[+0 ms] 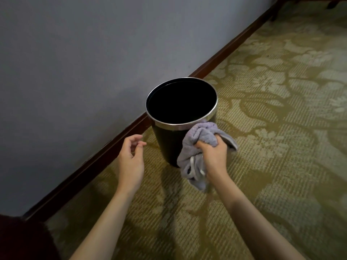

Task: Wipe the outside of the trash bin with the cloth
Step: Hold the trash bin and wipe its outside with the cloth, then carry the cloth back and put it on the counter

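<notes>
A round black trash bin [165, 139] with a silver rim stands upright on the carpet, close to the wall. Its inside is dark, so I cannot see any contents. My right hand [213, 154] grips a bunched lilac-grey cloth [195, 143], which is pressed against the bin's near right side just below the rim. Part of the cloth hangs down past my wrist. My left hand [131, 158] hovers to the left of the bin with its fingers apart, holding nothing and not touching the bin.
A grey wall [84, 62] with a dark wooden skirting board [105, 149] runs diagonally behind the bin. Patterned olive carpet [272, 128] covers the floor to the right and front. Dark furniture legs [276, 14] show at the top right corner.
</notes>
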`<state>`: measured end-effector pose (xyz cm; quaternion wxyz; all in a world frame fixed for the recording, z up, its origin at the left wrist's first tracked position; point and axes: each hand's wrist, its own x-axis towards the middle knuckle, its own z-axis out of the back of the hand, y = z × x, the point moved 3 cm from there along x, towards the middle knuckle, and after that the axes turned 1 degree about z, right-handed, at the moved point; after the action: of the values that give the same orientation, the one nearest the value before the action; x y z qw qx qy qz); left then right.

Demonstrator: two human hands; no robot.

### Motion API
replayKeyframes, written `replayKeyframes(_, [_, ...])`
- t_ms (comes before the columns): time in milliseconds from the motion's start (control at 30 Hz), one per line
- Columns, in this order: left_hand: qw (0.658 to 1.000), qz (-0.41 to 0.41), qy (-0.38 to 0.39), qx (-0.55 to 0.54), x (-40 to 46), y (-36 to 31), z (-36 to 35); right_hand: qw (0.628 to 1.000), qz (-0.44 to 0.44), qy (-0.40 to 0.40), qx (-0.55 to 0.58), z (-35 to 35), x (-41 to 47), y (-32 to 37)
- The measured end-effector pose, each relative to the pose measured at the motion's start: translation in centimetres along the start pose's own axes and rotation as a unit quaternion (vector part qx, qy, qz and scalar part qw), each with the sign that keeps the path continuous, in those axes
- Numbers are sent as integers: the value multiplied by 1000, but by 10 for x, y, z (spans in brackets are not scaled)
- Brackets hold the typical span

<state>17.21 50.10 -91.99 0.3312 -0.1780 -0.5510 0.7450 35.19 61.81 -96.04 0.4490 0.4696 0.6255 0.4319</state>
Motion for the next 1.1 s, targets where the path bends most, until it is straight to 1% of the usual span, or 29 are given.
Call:
replayKeyframes(133, [1000, -10, 10, -3, -1, -6, -4, 999, 25, -15, -40, 23, 30, 15])
replayKeyframes(267, [999, -18, 23, 15, -1, -9, -7, 995, 30, -40, -85, 46, 75, 19])
replayKeyframes(333, [998, -30, 38, 36, -1, -12, -12, 990, 29, -46, -133, 54, 95, 14])
replayKeyframes(400, [996, -44, 54, 50, -1, -17, -20, 981, 22, -33, -189, 59, 107, 0])
replayKeyframes(467, [994, -61, 67, 61, 0, -24, -28, 977, 6, -19, -211, 65, 111, -20])
replayKeyframes(633, [986, -117, 100, 66, -1, -40, -45, 990, -55, -14, -127, 75, 95, -71])
replayKeyframes(700, [984, -124, 110, 69, -1, -42, -49, 993, -61, -16, -99, 73, 79, -82])
replayKeyframes(767, [983, -125, 115, 68, -1, -43, -53, 993, -65, -9, -98, 68, 61, -90])
replayKeyframes(867, [983, -126, 118, 67, -1, -42, -59, 993, -72, 37, -86, 58, 36, -94])
replayKeyframes(1000, [984, -117, 112, 69, -3, -38, -60, 984, -44, 160, -61, 38, 10, -89])
replayKeyframes(1033, [985, -112, 107, 71, -3, -36, -57, 982, -39, 172, -61, 35, 6, -88])
replayKeyframes(1100, [987, -100, 98, 73, -1, -33, -50, 985, -38, 162, -53, 34, 5, -80])
